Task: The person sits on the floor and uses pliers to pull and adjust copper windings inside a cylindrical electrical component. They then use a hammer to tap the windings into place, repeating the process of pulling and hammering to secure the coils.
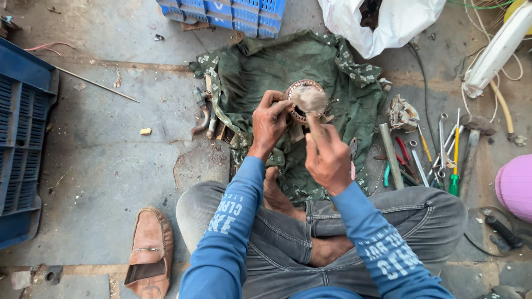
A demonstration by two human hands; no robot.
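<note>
A round motor stator [303, 99], ringed with reddish copper winding, sits above a green cloth [260, 72] spread on the concrete floor [100, 160]. The left hand [270, 123] grips its left edge, fingers curled over the rim, so the stator lies just past and to the right of that hand's fingertips. The right hand [327, 158] is closed, its index finger stretched up to the stator's lower right side; whether it pinches a small tool or some fluff there cannot be told. A pale, fuzzy tuft covers the stator's middle and hides the core.

The person sits cross-legged, one bare foot [275, 194] showing between the knees, blue sleeves cut off at the bottom edge.

On the cloth's left border lie a few dark metal parts [204, 113], hard to make out. To the right of the cloth, one grey pipe [391, 156], red-handled pliers [403, 158], at least two wrenches [441, 141], one green-and-yellow screwdriver [455, 166] and one hammer [474, 138] lie in a loose heap; the exact count of the thin tools is unclear.

Two blue crates show, one [22, 138] cut off at left, one [233, 14] at the top. One brown shoe [148, 252] lies lower left. One white bag [388, 22] sits top right, and a pink round object [515, 188] is cut off at the right edge.
</note>
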